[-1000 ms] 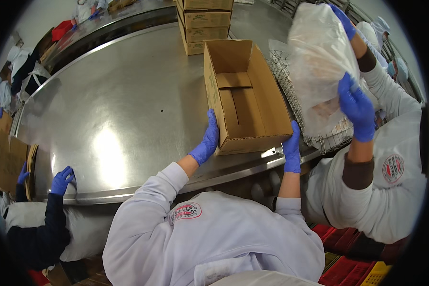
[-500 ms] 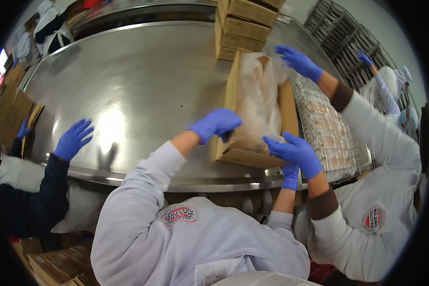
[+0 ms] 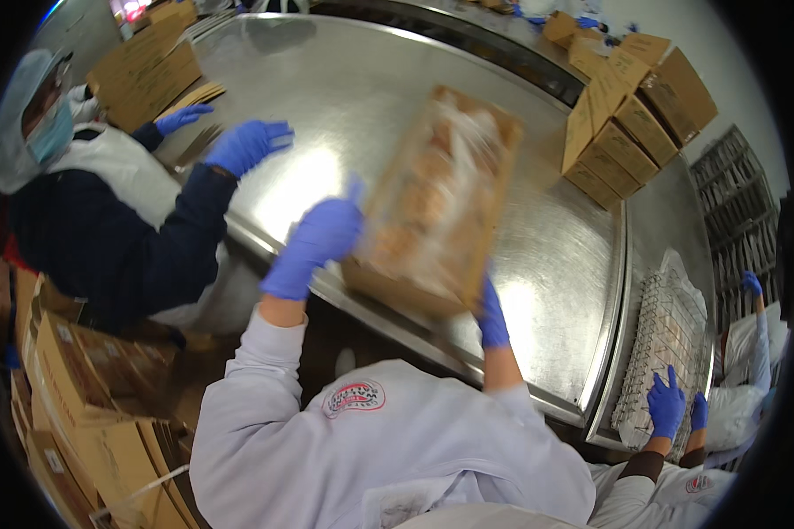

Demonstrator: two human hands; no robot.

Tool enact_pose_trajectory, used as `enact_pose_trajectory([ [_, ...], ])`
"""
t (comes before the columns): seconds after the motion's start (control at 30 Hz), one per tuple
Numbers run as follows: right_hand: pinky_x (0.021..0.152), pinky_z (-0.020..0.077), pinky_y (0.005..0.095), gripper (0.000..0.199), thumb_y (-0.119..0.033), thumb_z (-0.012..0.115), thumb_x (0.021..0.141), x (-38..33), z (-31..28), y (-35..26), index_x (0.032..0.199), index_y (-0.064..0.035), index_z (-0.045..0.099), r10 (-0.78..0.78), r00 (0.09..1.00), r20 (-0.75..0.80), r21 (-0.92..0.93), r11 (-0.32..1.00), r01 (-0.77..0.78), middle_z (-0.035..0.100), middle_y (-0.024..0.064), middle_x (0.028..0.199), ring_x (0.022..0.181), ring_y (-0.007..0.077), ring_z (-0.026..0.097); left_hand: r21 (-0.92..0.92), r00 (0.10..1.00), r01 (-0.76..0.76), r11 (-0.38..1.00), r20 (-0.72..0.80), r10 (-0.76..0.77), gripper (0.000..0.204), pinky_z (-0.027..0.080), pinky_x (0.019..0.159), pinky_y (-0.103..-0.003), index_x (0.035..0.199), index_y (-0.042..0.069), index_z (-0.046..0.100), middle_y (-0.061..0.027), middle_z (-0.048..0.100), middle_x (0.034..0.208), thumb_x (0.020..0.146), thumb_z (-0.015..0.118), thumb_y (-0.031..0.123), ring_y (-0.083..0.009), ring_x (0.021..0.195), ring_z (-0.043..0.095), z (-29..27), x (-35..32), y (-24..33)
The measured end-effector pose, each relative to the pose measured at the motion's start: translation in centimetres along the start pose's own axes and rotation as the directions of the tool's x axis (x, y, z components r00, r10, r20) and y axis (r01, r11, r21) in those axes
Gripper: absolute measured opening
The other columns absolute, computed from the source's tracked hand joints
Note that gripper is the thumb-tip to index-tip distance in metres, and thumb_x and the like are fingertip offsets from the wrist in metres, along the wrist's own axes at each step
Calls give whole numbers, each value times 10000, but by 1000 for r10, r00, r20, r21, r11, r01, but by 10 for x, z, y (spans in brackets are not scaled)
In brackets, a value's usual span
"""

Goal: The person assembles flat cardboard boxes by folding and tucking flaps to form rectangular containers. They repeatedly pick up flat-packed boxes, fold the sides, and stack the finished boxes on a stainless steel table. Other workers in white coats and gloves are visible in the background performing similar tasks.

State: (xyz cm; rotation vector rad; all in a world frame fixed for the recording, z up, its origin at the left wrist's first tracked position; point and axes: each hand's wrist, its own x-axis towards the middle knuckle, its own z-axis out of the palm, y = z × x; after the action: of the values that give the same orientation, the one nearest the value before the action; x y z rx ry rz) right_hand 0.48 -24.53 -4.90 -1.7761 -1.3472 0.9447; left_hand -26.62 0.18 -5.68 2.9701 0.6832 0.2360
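Box [image 3: 437,198] now filled, shifted left.

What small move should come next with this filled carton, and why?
Probably slide the carton left along the steel table toward the co-worker's open gloved hand. It already holds a clear bag of product, the left hand and right hand grip its near corners, and it lies angled that way with bare steel ahead.

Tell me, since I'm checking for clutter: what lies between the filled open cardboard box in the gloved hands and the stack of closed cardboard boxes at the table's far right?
Only bare, shiny steel tabletop separates the filled open cardboard box from the stack of closed cardboard boxes, seen in the head view.
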Motion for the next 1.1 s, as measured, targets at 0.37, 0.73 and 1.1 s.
enact_pose_trajectory([
  [0.37, 881, 430, 324, 520, -336, 623, 789, 131, 263, -150, 1186, -19, 511, -730, 488, 478, 69, 585, 808, 590, 190, 1066, 967, 308, 580, -608, 79, 321, 726, -747, -660, 294, 471, 776, -266, 1104, 27, 586, -122, 622, 1018, 819, 531, -24, -157, 858, 605, -110, -228, 117],
  [0.73, 1022, 154, 573, 729, -280, 638, 749, -17, 385, -265, 1339, -41, 282, -827, -371, 422, 270, -276, 922, 145, 206, 1427, 1336, 337, 127, -217, -325, 942, -256, -784, -529, 916, 260, 1022, -437, 1339, 39, 322, -169, 298, 1390, 622, 732, 435, -286, 1296, 274, -94, -389, 280],
  [1.1, 1033, 168, 540, 687, -277, 662, 730, -6, 349, -277, 1291, -23, 359, -819, -388, 422, 313, -270, 911, 169, 229, 1409, 1320, 378, 145, 84, -447, 684, -725, -736, -508, 513, 433, 862, -339, 1167, 90, 548, -157, 558, 1150, 678, 702, 113, -291, 1062, 542, -129, -390, 368],
])
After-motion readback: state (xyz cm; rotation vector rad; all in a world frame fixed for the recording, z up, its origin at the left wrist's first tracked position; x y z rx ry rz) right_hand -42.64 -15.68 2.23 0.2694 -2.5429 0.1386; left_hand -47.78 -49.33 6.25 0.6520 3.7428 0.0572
